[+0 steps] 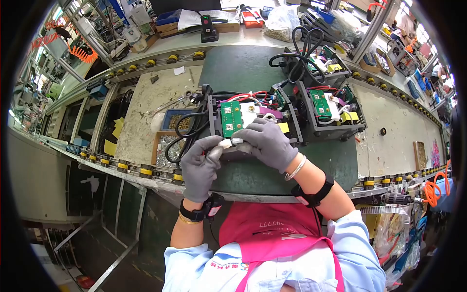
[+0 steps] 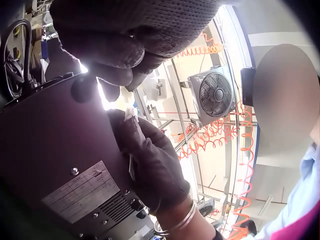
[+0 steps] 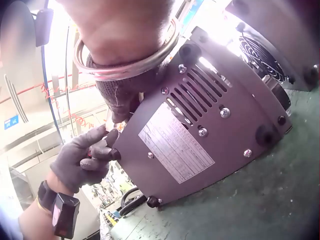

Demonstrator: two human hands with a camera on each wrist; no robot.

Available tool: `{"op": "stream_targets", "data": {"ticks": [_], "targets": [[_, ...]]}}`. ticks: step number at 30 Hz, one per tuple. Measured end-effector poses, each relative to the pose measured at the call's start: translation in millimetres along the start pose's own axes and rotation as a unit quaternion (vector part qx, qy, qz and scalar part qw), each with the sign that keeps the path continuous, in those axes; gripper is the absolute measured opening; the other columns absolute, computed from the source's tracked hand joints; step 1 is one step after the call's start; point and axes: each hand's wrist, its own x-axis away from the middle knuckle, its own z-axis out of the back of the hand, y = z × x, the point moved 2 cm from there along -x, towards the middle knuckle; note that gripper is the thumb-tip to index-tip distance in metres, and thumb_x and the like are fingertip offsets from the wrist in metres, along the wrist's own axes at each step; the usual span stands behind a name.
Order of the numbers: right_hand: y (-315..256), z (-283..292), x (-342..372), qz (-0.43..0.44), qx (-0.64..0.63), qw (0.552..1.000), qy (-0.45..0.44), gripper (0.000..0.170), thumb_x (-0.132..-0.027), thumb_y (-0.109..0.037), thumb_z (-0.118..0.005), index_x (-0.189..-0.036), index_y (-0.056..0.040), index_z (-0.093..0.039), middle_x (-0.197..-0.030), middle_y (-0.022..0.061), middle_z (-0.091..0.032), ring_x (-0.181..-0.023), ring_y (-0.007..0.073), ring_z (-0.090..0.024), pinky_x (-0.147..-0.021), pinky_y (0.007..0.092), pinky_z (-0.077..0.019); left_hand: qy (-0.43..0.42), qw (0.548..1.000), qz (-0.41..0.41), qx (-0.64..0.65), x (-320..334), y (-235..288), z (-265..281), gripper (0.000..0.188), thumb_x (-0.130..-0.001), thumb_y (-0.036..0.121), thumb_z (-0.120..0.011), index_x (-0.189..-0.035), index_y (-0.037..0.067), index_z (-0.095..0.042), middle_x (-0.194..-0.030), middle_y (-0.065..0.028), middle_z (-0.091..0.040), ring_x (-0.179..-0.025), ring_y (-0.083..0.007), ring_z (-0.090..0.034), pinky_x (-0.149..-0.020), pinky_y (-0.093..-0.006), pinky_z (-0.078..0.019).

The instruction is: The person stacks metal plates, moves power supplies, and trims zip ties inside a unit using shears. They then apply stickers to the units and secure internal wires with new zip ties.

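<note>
Both hands wear grey gloves and meet at the near edge of an open metal-cased electrical unit (image 1: 232,119) with a green circuit board. My left hand (image 1: 200,168) pinches a small white connector (image 1: 225,143) between thumb and fingers. Close beside it, a second white connector (image 1: 237,140) is pinched by my right hand (image 1: 268,143), which reaches over the unit's front edge. The two connectors face each other, nearly end to end. In the right wrist view, the unit's vented panel (image 3: 235,145) bears a printed label (image 3: 176,142).
Two similar units, one (image 1: 333,109) to the right and one (image 1: 325,63) behind, stand on the green mat (image 1: 228,63). A blue bin (image 1: 176,120) of small brass-coloured parts sits left, above a box of small metal parts (image 1: 165,151). Black cables (image 1: 187,138) loop beside the unit.
</note>
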Motion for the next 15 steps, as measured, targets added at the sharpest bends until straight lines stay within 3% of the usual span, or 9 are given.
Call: {"op": "stream_targets", "data": {"ticks": [12, 15], "targets": [[0.0, -0.9, 0.2, 0.012, 0.004, 1.0, 0.003, 0.022, -0.075, -0.021, -0.072, -0.094, -0.0085, -0.069, -0.083, 0.0059, -0.065, -0.082, 0.0263, -0.06, -0.071, 0.0385, -0.0486, -0.018, 0.999, 0.017, -0.035, -6.8, 5.0, -0.9, 0.018, -0.093, 0.014, -0.062, -0.102, 0.0, -0.067, -0.066, -0.0022, -0.063, -0.042, -0.0016, -0.045, -0.035, -0.0175, -0.0311], [-1.8, -1.4, -0.5, 0.014, 0.013, 1.0, 0.004, 0.023, -0.074, -0.021, -0.072, -0.093, -0.009, -0.07, -0.082, 0.0053, -0.065, -0.082, 0.0259, -0.06, -0.07, 0.0384, -0.0488, 0.018, 0.999, 0.03, -0.019, -6.1, 2.4, -3.8, 0.015, -0.091, 0.012, -0.064, -0.102, 0.002, -0.069, -0.068, 0.002, -0.061, -0.049, -0.0006, -0.048, -0.039, -0.017, -0.0311]]}}
